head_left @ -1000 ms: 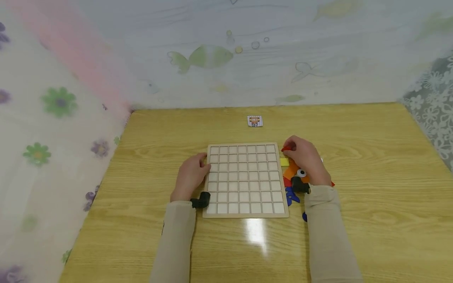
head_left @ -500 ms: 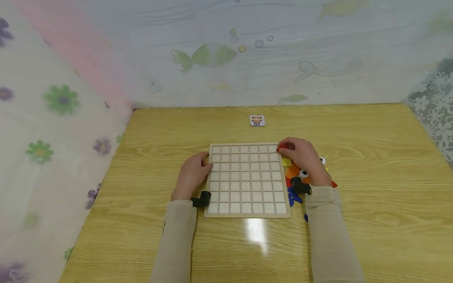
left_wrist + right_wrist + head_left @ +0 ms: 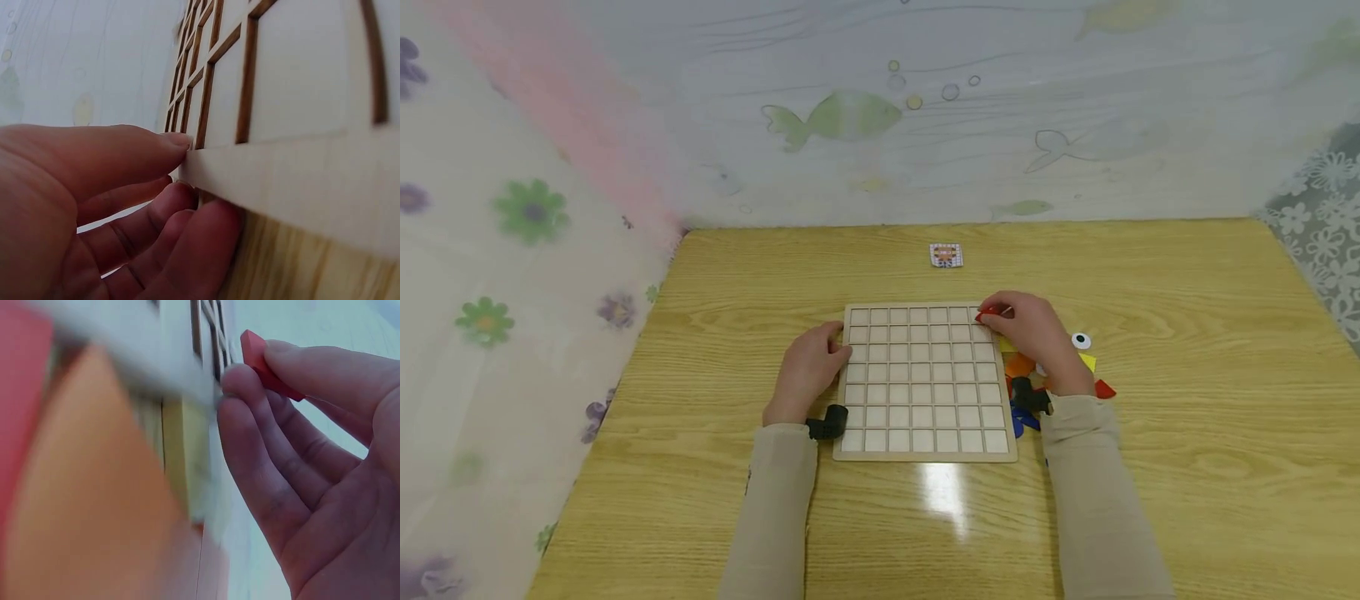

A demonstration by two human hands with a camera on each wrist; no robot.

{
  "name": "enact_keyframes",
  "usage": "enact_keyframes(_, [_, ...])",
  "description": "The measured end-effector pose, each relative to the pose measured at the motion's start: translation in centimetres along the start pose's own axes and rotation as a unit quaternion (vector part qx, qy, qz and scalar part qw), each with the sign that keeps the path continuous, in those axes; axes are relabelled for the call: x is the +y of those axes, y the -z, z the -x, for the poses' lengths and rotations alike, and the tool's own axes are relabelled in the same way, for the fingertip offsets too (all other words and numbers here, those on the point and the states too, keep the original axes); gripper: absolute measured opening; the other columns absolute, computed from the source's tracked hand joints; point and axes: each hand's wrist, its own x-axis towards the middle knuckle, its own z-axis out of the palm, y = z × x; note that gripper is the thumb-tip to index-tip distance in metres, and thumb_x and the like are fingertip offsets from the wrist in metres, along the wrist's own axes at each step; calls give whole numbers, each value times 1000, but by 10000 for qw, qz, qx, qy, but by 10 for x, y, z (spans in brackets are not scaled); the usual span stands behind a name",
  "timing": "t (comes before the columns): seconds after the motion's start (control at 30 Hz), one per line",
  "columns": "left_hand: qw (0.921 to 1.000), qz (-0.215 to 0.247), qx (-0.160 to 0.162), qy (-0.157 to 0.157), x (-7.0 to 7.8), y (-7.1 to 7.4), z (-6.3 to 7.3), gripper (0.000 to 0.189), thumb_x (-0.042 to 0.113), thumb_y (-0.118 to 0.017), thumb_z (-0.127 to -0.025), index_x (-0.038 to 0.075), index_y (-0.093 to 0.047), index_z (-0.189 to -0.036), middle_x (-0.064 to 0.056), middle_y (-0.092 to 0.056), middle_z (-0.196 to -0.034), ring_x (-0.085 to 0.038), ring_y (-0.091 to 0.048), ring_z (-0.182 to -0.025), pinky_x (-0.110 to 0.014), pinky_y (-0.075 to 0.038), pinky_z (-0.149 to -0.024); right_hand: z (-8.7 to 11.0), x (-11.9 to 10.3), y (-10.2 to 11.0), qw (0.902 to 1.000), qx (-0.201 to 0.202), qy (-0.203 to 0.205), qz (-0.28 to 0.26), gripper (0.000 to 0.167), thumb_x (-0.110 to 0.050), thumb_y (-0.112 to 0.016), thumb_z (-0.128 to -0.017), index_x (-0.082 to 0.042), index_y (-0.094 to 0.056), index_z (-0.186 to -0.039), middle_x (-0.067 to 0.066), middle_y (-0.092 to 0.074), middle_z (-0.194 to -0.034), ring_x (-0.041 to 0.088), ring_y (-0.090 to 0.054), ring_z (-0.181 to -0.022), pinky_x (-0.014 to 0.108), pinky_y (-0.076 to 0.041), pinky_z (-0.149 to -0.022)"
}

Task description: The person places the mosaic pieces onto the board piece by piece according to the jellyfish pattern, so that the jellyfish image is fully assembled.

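A square pale wooden grid board lies on the table, its cells bare. My left hand holds the board's left edge; in the left wrist view the thumb rests at the rim and the other fingers curl against the side. Over the top right corner cell, my right hand pinches a small flat red piece with a pointed corner. The right wrist view shows that red piece between thumb and fingertips, tilted up beside the grid.
Right of the board lie loose pieces, partly under my right forearm: orange, blue, yellow, red, and a white eye disc. A small printed pattern card lies behind the board. Patterned cloth walls stand left and behind.
My right hand has carried the red piece leftward from beside the board to over its top right corner. My left hand keeps its place at the left edge.
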Motion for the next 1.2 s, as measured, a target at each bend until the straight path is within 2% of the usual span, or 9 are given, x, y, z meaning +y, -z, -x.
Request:
enact_keyframes(0.2, [10000,69,-17,53,1,3,0,41,22,-55,-87,8,-51,-125,-2,-50,-75,-17,-45,-65,-29,-34,-60,-5,-20,-11,9984,-303,455,120,20,-21,-56,-88,-14,-63,-105,5,-59,-101,22,-53,-85,37,-43,-77])
enact_keyframes(0.47, [9998,209,-51,46,-3,1,-1,42,22,-56,-86,8,-50,-126,-1,-50,-74,-15,-45,-64,-28,-35,-58,-14,-41,-27,9962,-652,551,-162,18,-21,-58,-87,-15,-60,-104,2,-60,-98,20,-54,-89,36,-41,-81])
enact_keyframes(0.73, [9992,358,-71,154,-6,-4,-1,43,23,-57,-86,10,-49,-127,0,-51,-74,-15,-46,-62,-28,-36,-58,-25,-61,-47,9936,-678,804,-412,13,-19,-60,-85,-15,-64,-97,-1,-61,-92,17,-54,-83,33,-42,-77])
enact_keyframes(0.97, [9989,401,-132,186,-5,-6,0,43,23,-57,-86,10,-49,-126,0,-51,-74,-14,-47,-62,-28,-37,-58,-35,-77,-66,9938,-679,786,-404,10,-20,-61,-85,-17,-65,-94,-3,-61,-90,14,-54,-82,31,-42,-76])
enact_keyframes(1.2, [9991,371,-20,211,-5,-3,2,43,24,-57,-86,12,-49,-126,0,-50,-72,-14,-45,-61,-28,-35,-56,-38,-89,-76,9932,-589,1003,-37,13,-17,-60,-85,-15,-66,-96,-2,-62,-90,14,-55,-82,32,-42,-75])
